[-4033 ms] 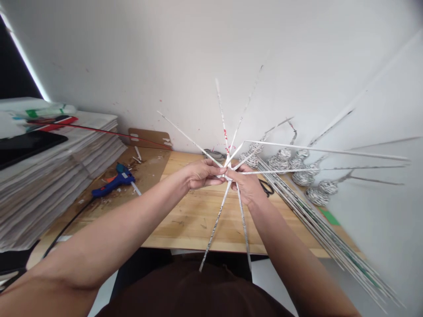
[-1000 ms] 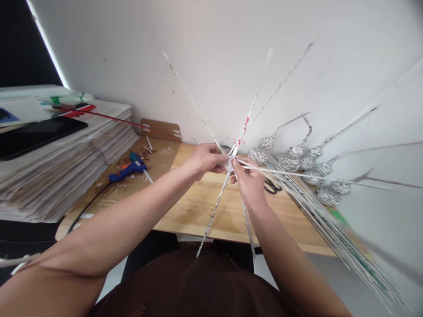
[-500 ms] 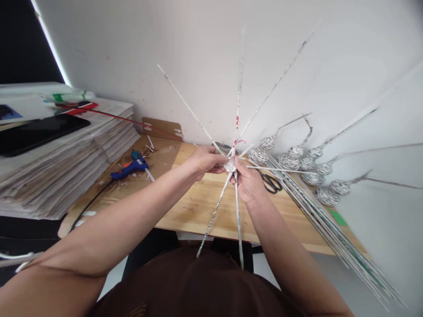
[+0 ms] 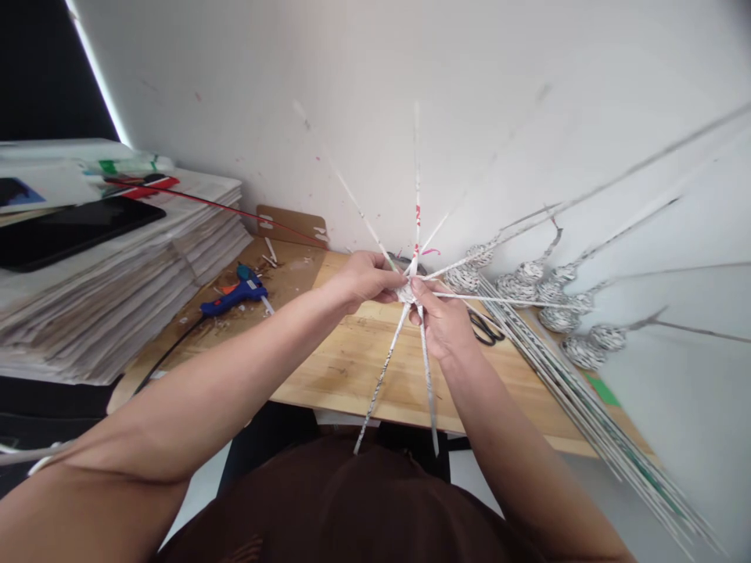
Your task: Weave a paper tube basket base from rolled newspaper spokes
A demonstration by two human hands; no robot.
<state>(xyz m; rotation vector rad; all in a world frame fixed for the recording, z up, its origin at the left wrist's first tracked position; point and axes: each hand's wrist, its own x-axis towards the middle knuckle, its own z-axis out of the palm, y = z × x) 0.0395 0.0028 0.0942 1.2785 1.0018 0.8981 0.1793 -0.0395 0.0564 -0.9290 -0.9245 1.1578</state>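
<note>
Several rolled-paper sticks spread like spokes from a small woven paper centre [image 4: 406, 292], held above the wooden table. My left hand [image 4: 368, 281] is closed on the left side of this centre, thumb on top. On its right side my right hand [image 4: 441, 314] pinches it with thumb and fingers. Two spokes point down toward my body, and others reach up and to the right. A spoke with red print [image 4: 418, 215] stands nearly straight up. The tips of some upper spokes are blurred, and my fingers partly hide the centre.
Woven paper pieces [image 4: 560, 305] line the wall at the right, beside a bundle of long paper sticks [image 4: 563, 383]. Black scissors [image 4: 486, 328] lie near my right hand. A blue glue gun [image 4: 235, 295] and a tall newspaper stack [image 4: 193, 258] are on the left of the table [image 4: 340, 375].
The spokes have shifted: the upright one leans slightly left, and a long one now stretches to the upper right across the woven pieces. Both hands still grip the centre. The view has shifted slightly.
</note>
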